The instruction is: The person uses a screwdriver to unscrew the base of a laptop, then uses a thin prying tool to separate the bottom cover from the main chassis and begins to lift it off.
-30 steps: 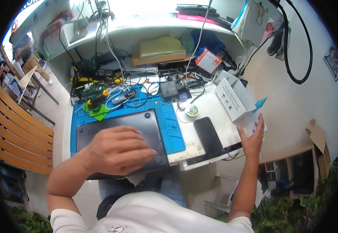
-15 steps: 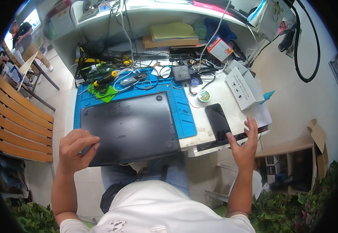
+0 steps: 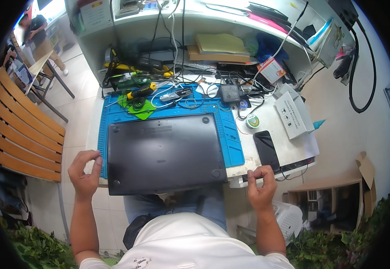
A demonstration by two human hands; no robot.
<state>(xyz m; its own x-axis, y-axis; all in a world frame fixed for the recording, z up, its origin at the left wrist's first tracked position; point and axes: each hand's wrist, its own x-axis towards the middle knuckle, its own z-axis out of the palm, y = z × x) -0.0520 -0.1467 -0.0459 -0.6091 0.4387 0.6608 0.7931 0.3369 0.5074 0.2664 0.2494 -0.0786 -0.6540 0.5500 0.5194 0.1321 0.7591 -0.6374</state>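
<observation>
A black laptop (image 3: 168,157) lies upside down, its bottom cover up, on a blue repair mat (image 3: 233,139). The front edge of the laptop sticks out past the table. Beside its left edge is my left hand (image 3: 85,175), apart from it, with thumb and forefinger bent together in a pinch. My right hand (image 3: 262,188) hovers off the laptop's front right corner, fingers curled in towards the thumb. Whatever either hand might hold is too small or hidden to make out. A black phone (image 3: 266,150) rests on the white table just beyond my right hand.
Behind the laptop lie a yellow-and-black screwdriver (image 3: 142,91), a green pad (image 3: 144,110), a black power adapter (image 3: 230,94) and tangled cables. A solder spool (image 3: 252,121) and white box (image 3: 292,116) stand at right. A slatted wooden chair (image 3: 20,134) is at left, a person (image 3: 42,40) beyond.
My left hand has come off the laptop's left edge. My right hand has moved from beside the phone towards me, and its fingers have curled in. The view has shifted a little left.
</observation>
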